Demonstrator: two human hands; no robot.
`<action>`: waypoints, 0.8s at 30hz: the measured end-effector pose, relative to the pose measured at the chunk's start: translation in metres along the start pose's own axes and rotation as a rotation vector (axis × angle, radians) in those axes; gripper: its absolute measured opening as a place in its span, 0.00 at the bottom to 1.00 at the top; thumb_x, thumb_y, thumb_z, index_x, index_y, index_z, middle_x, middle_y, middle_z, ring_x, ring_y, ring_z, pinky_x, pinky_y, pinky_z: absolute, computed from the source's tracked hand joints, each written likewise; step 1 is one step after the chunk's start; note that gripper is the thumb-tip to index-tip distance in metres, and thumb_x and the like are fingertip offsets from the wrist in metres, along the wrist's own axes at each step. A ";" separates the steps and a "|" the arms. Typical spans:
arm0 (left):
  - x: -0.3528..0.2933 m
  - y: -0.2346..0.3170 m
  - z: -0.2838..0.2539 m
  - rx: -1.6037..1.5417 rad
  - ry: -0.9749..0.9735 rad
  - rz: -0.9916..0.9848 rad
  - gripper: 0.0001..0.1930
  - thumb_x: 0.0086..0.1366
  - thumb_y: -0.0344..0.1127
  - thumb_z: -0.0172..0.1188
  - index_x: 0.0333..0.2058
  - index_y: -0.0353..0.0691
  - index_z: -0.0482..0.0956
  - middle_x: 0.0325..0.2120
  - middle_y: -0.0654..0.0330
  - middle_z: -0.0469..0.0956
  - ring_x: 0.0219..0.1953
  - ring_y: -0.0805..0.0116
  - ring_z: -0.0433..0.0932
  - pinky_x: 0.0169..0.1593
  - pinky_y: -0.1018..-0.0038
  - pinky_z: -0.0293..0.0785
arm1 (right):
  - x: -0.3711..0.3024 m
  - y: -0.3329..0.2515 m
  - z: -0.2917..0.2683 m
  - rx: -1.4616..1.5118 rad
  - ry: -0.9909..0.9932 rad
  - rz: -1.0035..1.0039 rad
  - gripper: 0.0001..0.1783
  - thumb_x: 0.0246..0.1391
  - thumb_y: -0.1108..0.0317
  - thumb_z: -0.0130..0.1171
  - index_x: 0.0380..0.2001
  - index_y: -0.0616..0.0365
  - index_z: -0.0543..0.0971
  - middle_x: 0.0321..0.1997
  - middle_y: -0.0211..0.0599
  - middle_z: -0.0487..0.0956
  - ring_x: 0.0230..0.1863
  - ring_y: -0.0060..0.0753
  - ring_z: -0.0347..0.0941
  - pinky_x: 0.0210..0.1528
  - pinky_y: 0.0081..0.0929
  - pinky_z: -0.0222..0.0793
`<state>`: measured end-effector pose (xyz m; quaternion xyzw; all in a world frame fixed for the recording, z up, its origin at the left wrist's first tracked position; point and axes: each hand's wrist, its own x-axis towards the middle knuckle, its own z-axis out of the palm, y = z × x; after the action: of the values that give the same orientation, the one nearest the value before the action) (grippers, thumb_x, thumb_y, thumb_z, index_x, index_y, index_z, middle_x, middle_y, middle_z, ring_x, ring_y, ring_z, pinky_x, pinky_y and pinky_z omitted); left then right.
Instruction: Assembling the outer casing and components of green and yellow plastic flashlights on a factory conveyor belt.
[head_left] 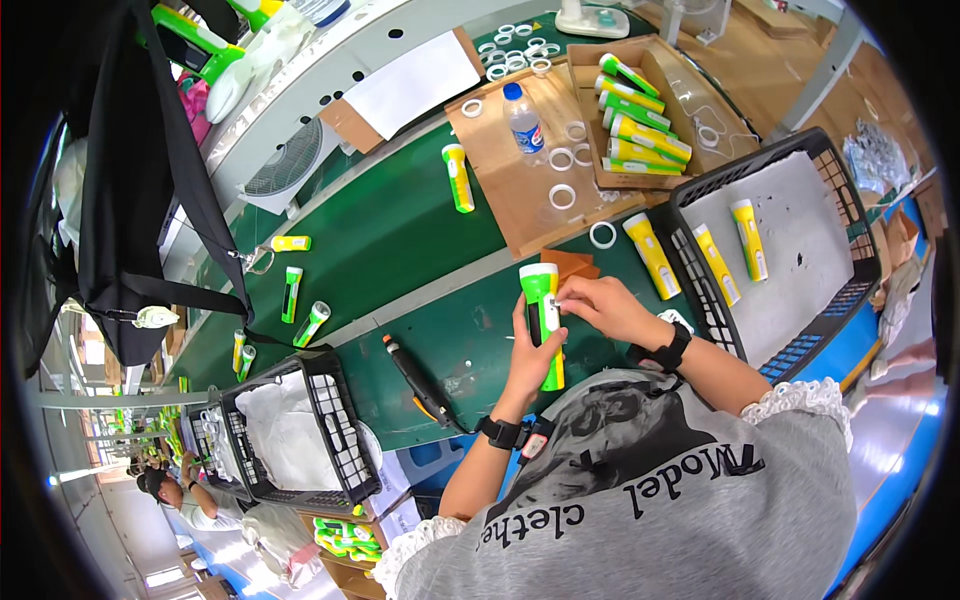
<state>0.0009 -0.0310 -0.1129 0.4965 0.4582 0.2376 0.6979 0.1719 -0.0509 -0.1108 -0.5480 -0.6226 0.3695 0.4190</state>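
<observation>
A green and yellow flashlight (541, 287) with a white rim stands nearly upright, lens end away from me, over the near side of the green bench. My left hand (528, 352) is closed around its body. At the flashlight's side, my right hand (606, 308) has thumb and forefinger pinched together by a small white part; whether that part is loose or belongs to the flashlight is hard to see. A brown-orange scrap (570, 263) lies just beyond my hands. To their left rests a black electric screwdriver (418, 381).
On the right, a black crate (810, 270) lined with white sheet holds yellow flashlights; another yellow flashlight (652, 257) lies beside it. Beyond are a cardboard box (588, 120) of flashlights, a bottle (523, 125) and white rings (562, 196). Another crate (345, 430) stands left, and a co-worker (175, 490) farther off.
</observation>
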 end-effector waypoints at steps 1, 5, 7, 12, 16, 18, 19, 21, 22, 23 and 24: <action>-0.001 0.000 0.000 0.025 0.001 0.005 0.37 0.55 0.28 0.56 0.59 0.46 0.44 0.35 0.58 0.68 0.28 0.73 0.70 0.27 0.77 0.71 | 0.000 0.001 -0.001 -0.075 -0.020 -0.045 0.08 0.50 0.66 0.53 0.31 0.56 0.71 0.27 0.37 0.78 0.30 0.40 0.75 0.30 0.30 0.68; -0.001 -0.011 -0.005 0.068 -0.007 -0.039 0.38 0.53 0.31 0.58 0.59 0.43 0.47 0.36 0.56 0.70 0.30 0.69 0.73 0.32 0.75 0.71 | 0.002 -0.008 -0.002 -0.337 0.007 -0.251 0.07 0.48 0.67 0.55 0.30 0.57 0.72 0.24 0.39 0.76 0.27 0.42 0.73 0.27 0.30 0.67; 0.000 -0.016 -0.008 0.325 0.020 0.156 0.37 0.51 0.33 0.60 0.57 0.41 0.50 0.35 0.54 0.72 0.33 0.66 0.74 0.36 0.73 0.70 | 0.001 -0.017 0.000 -0.517 0.015 -0.326 0.07 0.45 0.67 0.57 0.29 0.55 0.72 0.23 0.38 0.74 0.27 0.42 0.72 0.26 0.32 0.67; -0.006 -0.006 -0.008 0.297 0.038 0.147 0.35 0.50 0.33 0.60 0.55 0.40 0.52 0.34 0.56 0.71 0.31 0.67 0.73 0.33 0.74 0.70 | 0.001 -0.015 0.006 -0.418 0.045 -0.304 0.06 0.46 0.69 0.55 0.27 0.56 0.71 0.23 0.36 0.74 0.27 0.39 0.73 0.28 0.32 0.67; -0.005 0.000 -0.023 -0.072 0.190 -0.047 0.29 0.54 0.35 0.58 0.53 0.42 0.56 0.30 0.57 0.71 0.24 0.70 0.72 0.27 0.75 0.71 | 0.001 -0.031 0.001 -0.208 0.306 -0.342 0.04 0.45 0.74 0.55 0.28 0.58 0.74 0.25 0.38 0.75 0.28 0.39 0.73 0.30 0.30 0.69; -0.005 -0.002 -0.044 -0.454 0.163 -0.129 0.18 0.64 0.51 0.42 0.43 0.43 0.62 0.27 0.60 0.69 0.19 0.72 0.69 0.20 0.77 0.68 | 0.005 -0.022 -0.013 -0.230 0.355 -0.230 0.06 0.46 0.75 0.54 0.31 0.59 0.74 0.27 0.42 0.75 0.30 0.43 0.73 0.31 0.30 0.69; -0.005 0.000 -0.049 -0.574 0.073 -0.109 0.20 0.64 0.54 0.39 0.43 0.43 0.63 0.26 0.60 0.68 0.18 0.73 0.67 0.19 0.78 0.66 | 0.009 -0.006 -0.019 -0.369 0.257 -0.189 0.08 0.47 0.74 0.53 0.33 0.59 0.73 0.29 0.42 0.75 0.32 0.44 0.72 0.33 0.31 0.68; -0.014 0.017 -0.048 -0.695 -0.013 -0.091 0.23 0.64 0.57 0.36 0.42 0.43 0.64 0.25 0.61 0.68 0.18 0.73 0.66 0.19 0.79 0.64 | 0.011 0.019 -0.024 -0.654 0.049 -0.138 0.12 0.48 0.72 0.50 0.39 0.56 0.71 0.33 0.43 0.75 0.36 0.45 0.70 0.39 0.35 0.66; -0.016 0.024 -0.046 -0.729 -0.052 -0.072 0.24 0.64 0.58 0.34 0.42 0.44 0.64 0.25 0.61 0.68 0.18 0.73 0.65 0.19 0.79 0.64 | 0.009 0.023 -0.019 -0.653 0.044 -0.144 0.12 0.48 0.72 0.50 0.39 0.56 0.71 0.33 0.43 0.75 0.36 0.45 0.70 0.39 0.35 0.66; -0.015 0.029 -0.043 -0.763 -0.094 -0.048 0.24 0.64 0.59 0.33 0.42 0.44 0.65 0.25 0.61 0.68 0.17 0.74 0.64 0.19 0.79 0.63 | 0.006 0.023 -0.014 -0.731 0.106 -0.185 0.13 0.48 0.72 0.50 0.40 0.55 0.71 0.34 0.43 0.75 0.36 0.45 0.70 0.40 0.36 0.65; -0.017 0.034 -0.042 -0.768 -0.082 -0.038 0.24 0.64 0.59 0.33 0.42 0.44 0.65 0.25 0.61 0.68 0.17 0.74 0.64 0.19 0.79 0.63 | 0.005 0.011 -0.009 -0.801 0.161 -0.230 0.13 0.48 0.72 0.49 0.40 0.55 0.71 0.35 0.42 0.74 0.37 0.44 0.70 0.40 0.37 0.64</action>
<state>-0.0397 -0.0110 -0.0789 0.1995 0.3169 0.3589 0.8550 0.1837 -0.0449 -0.1171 -0.6217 -0.7393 0.0052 0.2585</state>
